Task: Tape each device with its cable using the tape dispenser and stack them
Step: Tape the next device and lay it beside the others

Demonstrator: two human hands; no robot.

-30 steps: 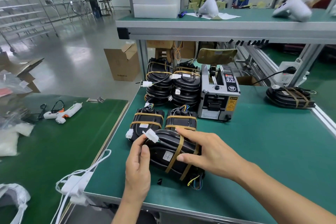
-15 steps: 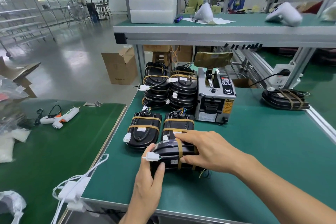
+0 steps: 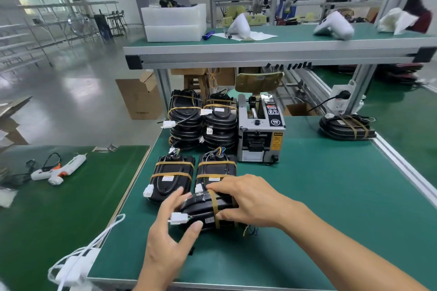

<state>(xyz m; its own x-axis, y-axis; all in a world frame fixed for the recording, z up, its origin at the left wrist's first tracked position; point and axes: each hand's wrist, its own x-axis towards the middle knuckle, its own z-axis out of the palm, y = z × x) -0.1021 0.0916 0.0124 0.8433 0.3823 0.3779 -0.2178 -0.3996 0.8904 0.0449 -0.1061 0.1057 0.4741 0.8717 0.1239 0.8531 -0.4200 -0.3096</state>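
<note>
While both hands close on it, a black oval device (image 3: 203,210) sits tipped on edge on the green workbench (image 3: 319,208), in front of the tape dispenser (image 3: 260,130). Two brown tape bands wrap its body, a black cable runs along its side to a white connector (image 3: 177,218), and coloured wire ends poke out at its right end. The right hand (image 3: 250,198) grasps the device over the top, fingers curled behind it and thumb on the near face. The left hand (image 3: 170,231) holds its left end, thumb beneath the connector and fingers at the far edge. Two stacks of taped devices (image 3: 203,120) stand just left of the dispenser. Two more taped devices (image 3: 194,175) lie flat side by side between those stacks and the held one. One taped bundle (image 3: 347,126) lies well right of the dispenser.
</note>
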